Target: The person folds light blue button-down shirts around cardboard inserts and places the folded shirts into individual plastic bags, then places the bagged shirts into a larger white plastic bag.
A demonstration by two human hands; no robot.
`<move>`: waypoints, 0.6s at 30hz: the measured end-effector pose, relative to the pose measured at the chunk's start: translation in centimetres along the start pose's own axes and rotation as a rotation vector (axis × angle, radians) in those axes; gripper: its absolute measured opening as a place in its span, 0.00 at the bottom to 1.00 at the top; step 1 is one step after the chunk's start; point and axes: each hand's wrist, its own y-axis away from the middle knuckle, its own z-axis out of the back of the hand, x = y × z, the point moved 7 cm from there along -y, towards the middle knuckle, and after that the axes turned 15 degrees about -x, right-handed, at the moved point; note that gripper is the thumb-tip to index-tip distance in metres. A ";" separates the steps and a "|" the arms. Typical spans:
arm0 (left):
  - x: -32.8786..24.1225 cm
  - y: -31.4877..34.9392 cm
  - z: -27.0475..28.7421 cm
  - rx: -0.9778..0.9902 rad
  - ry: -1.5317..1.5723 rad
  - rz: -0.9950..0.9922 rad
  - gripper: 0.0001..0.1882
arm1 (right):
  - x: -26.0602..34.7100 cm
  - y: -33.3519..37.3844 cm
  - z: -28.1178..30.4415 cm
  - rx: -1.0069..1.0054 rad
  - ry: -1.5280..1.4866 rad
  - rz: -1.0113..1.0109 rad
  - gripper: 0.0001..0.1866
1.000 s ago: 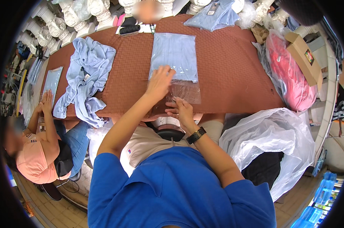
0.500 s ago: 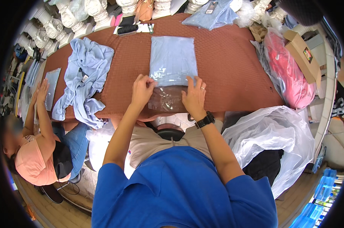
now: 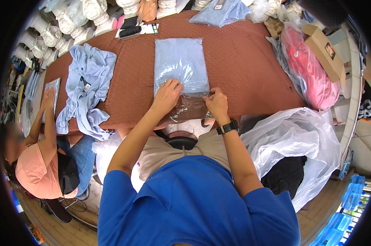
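Note:
A folded light-blue garment lies inside a clear plastic bag on the table in front of me. The bag's slack, see-through end reaches toward the near table edge. My left hand rests on the bag at the garment's lower left, its fingers slightly bent and laid over the plastic. At the bag's right edge, just below the garment's corner, my right hand pinches the plastic between thumb and fingers.
A crumpled light-blue garment lies to the left. Beyond it, a seated co-worker presses hands on another flat bag. Bagged blue clothing sits at the far edge. Right are a bagged red bundle, a cardboard box and a big clear sack.
My left hand has moved from the bag's left edge inward onto the plastic. My right hand has slid slightly down and right along the edge. The view has shifted a little.

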 end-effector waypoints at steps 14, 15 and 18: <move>6.3 -4.9 -0.8 -0.677 0.903 0.646 0.12 | 18.6 -8.2 4.5 0.336 -0.551 0.180 0.11; 6.3 -6.1 -0.9 -0.715 1.169 0.794 0.11 | 21.6 -9.1 4.5 0.301 -0.532 0.336 0.10; 1.7 -9.9 3.9 -0.774 1.626 0.812 0.13 | 30.8 -6.7 5.3 -0.048 -0.395 0.645 0.13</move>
